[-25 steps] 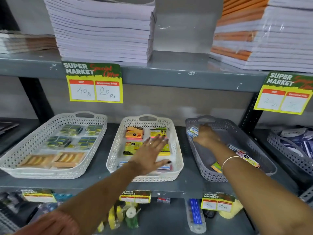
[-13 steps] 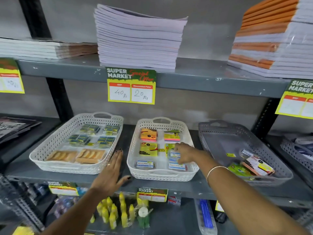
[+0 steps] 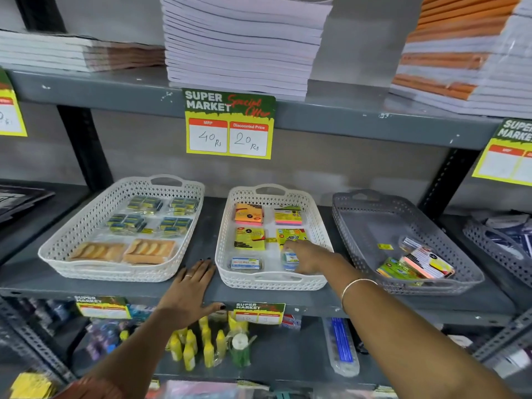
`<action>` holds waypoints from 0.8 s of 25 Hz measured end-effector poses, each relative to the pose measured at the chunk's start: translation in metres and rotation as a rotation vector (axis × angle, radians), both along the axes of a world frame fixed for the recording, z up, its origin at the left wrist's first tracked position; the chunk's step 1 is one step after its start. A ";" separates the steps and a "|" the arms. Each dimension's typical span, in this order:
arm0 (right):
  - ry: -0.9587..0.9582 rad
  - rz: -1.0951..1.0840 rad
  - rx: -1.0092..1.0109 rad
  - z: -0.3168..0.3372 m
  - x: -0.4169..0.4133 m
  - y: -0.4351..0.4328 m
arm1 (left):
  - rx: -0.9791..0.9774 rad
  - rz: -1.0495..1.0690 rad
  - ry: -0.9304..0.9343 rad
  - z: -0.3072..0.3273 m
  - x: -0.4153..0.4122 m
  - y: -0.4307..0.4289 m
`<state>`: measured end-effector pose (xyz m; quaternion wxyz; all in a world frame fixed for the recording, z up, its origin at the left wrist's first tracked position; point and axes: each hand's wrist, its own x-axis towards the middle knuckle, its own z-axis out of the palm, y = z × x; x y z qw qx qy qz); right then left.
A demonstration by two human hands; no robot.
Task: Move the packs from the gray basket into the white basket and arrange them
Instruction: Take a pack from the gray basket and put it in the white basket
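The white basket [image 3: 270,283] stands mid-shelf with sticky-note packs in two columns: an orange pack [image 3: 249,213], a yellow pack [image 3: 250,239] and a blue-white pack [image 3: 245,262] on the left. At its front right corner my right hand [image 3: 309,257] rests with fingers curled on a second small blue-white pack [image 3: 289,259]. The gray basket [image 3: 345,226] sits to the right, with several loose packs [image 3: 423,263] piled in its front right corner. My left hand [image 3: 190,289] lies flat on the shelf, left of the white basket, holding nothing.
A wider white basket [image 3: 57,254] with eraser packs sits at left. Another gray basket [image 3: 489,249] is at far right. Notebook stacks [image 3: 244,44] fill the shelf above, with a price tag [image 3: 229,125] hanging down. Yellow bottles [image 3: 201,347] stand on the shelf below.
My right hand carried a small pack from the gray basket into the white basket's front right corner. My left hand left the white basket and now lies on the shelf.
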<state>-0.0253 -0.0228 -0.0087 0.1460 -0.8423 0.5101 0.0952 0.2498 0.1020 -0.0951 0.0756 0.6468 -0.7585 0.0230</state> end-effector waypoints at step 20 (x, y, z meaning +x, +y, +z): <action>0.153 -0.858 0.058 -0.032 -0.153 -0.049 | 0.043 0.040 -0.028 -0.012 -0.003 -0.001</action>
